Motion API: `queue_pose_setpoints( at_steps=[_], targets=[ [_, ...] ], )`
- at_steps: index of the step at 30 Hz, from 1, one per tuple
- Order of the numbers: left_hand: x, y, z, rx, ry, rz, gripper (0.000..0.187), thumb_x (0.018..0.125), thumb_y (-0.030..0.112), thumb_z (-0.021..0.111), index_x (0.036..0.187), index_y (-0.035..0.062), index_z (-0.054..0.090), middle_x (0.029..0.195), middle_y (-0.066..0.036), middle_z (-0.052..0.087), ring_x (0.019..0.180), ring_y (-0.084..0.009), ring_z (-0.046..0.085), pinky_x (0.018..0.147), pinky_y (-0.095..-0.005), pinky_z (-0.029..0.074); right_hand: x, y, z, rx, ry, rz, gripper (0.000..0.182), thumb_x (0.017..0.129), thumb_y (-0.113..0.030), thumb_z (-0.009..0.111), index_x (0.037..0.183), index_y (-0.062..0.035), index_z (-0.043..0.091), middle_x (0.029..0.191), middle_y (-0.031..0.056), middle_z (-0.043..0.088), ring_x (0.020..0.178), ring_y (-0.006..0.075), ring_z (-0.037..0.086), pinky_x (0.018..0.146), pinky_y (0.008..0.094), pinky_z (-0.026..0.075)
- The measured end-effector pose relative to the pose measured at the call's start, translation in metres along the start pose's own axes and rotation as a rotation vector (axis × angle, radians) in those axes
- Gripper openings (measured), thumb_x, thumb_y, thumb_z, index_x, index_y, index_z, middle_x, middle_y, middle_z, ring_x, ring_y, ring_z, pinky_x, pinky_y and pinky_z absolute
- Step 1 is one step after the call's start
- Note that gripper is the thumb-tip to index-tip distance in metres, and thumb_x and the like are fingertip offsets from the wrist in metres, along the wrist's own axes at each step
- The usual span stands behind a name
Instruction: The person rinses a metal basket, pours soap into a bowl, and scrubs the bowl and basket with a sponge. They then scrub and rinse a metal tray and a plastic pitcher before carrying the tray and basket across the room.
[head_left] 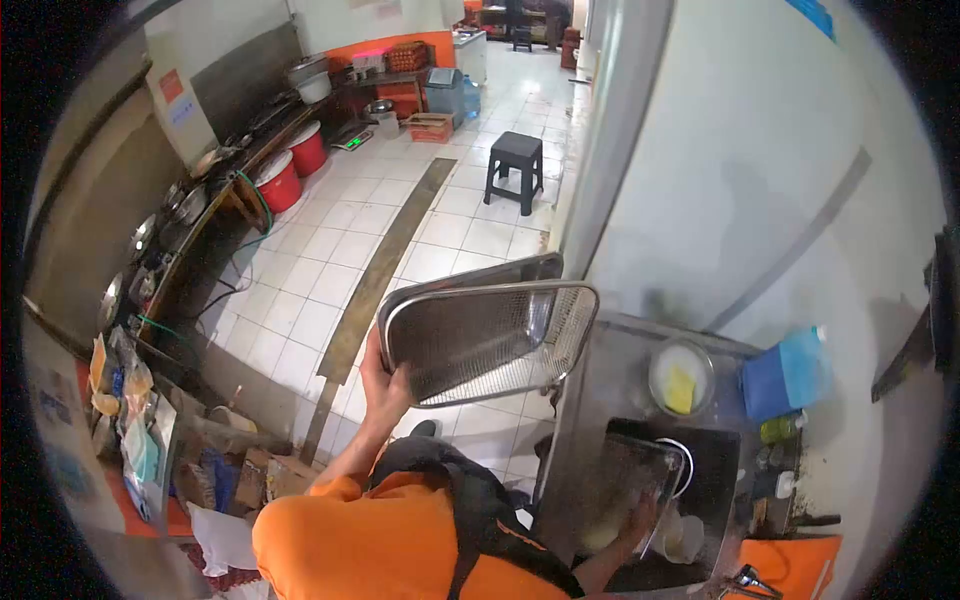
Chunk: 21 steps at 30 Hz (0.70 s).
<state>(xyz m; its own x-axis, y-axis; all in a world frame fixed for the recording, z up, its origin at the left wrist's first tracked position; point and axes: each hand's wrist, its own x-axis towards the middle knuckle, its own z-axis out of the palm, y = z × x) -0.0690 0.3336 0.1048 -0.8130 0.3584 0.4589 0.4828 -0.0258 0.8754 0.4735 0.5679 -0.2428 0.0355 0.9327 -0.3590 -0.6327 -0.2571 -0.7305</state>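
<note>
My left hand (388,382) grips the left end of a wire mesh basket (480,345), with a solid metal tray (545,268) against its far side; both are tilted up above the floor. Over the dark sink (715,470) at the lower right, my right hand (640,520) is at the right side of a metal tray (630,480), its fingers partly blurred. Close to that hand stands a pale container (680,537). A metal bowl (682,375) with a yellow sponge (680,388) sits behind the sink.
Right of the sink are a blue jug (785,375), a green bottle (783,428) and a faucet (750,580). A black stool (517,150) stands ahead. Red buckets (277,182) and a long workbench (185,235) line the left wall.
</note>
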Motion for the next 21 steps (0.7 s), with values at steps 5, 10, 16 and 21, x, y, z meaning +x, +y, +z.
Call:
queue_pose_setpoints(
  at_steps=[5,10,16,21],
  targets=[
    [0.038,-0.076,-0.063,-0.267,0.134,-0.368,0.053,0.072,-0.008,0.048,0.125,-0.0037,0.051,0.109,-0.009,0.063,0.102,-0.0173,0.059,0.090,-0.0294,0.045,-0.028,0.009,0.034,-0.243,0.167,0.002,0.023,0.091,-0.020,0.058,0.102,-0.0020,0.052,0.092,0.0137,0.058,0.068,0.0261,0.057,0.052,0.0371,0.047],
    [0.095,-0.136,-0.155,-0.396,0.315,-0.730,0.044,0.071,-0.004,0.053,0.116,-0.0054,0.054,0.096,-0.012,0.064,0.088,-0.0221,0.062,0.080,-0.0358,0.051,-0.079,0.041,0.108,-0.461,0.328,-0.058,0.028,0.090,-0.024,0.060,0.106,-0.0029,0.053,0.095,0.0142,0.058,0.067,0.0270,0.059,0.053,0.0377,0.049],
    [0.121,-0.256,-0.258,-0.692,0.468,-1.145,0.031,0.074,0.000,0.052,0.105,-0.0063,0.052,0.100,-0.018,0.058,0.085,-0.0340,0.062,0.075,-0.0462,0.054,-0.139,0.080,0.207,-0.675,0.503,-0.040,0.034,0.089,-0.029,0.062,0.111,-0.0040,0.053,0.099,0.0149,0.059,0.067,0.0280,0.060,0.053,0.0383,0.050],
    [0.170,-0.296,-0.297,-0.750,0.622,-1.191,0.027,0.073,0.003,0.054,0.100,-0.0040,0.053,0.099,-0.017,0.059,0.086,-0.0337,0.062,0.078,-0.0465,0.054,-0.143,0.121,0.280,-0.818,0.535,0.058,0.039,0.088,-0.033,0.064,0.114,-0.0049,0.054,0.103,0.0154,0.060,0.066,0.0288,0.061,0.053,0.0388,0.051]
  ],
)
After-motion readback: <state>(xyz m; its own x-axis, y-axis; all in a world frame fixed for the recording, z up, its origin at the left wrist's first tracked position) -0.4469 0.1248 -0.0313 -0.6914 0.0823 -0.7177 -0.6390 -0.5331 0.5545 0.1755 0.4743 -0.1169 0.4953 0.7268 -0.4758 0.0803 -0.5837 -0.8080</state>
